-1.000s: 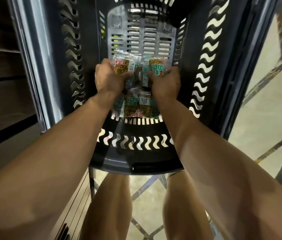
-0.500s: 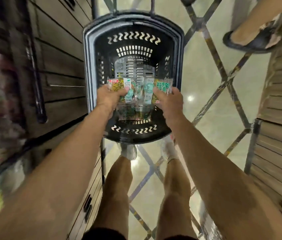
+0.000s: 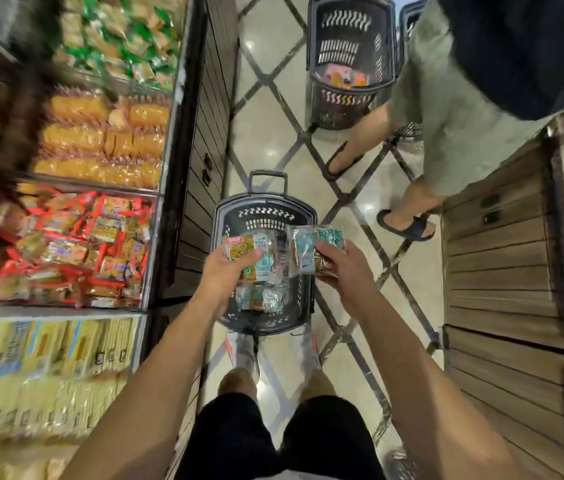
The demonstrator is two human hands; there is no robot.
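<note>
A black shopping basket (image 3: 303,216) stands on the floor in front of my feet. My left hand (image 3: 226,271) grips a bunch of clear snack packets (image 3: 256,252) with yellow and teal print, held above the basket. My right hand (image 3: 341,268) grips another bunch of the same snack packets (image 3: 311,244) over the basket's right rim. More packets (image 3: 259,299) lie at the bottom of the basket.
Shelf bins of wrapped snacks (image 3: 72,244) run along the left. A wooden display unit (image 3: 509,258) stands on the right. Another person (image 3: 453,109) in sandals stands ahead right, beside a second black basket (image 3: 349,64) with packets inside.
I have stood up from the basket, so it now looks small and far below. Both hands have lifted the packets out and moved apart. The shelves and the other person came into view.
</note>
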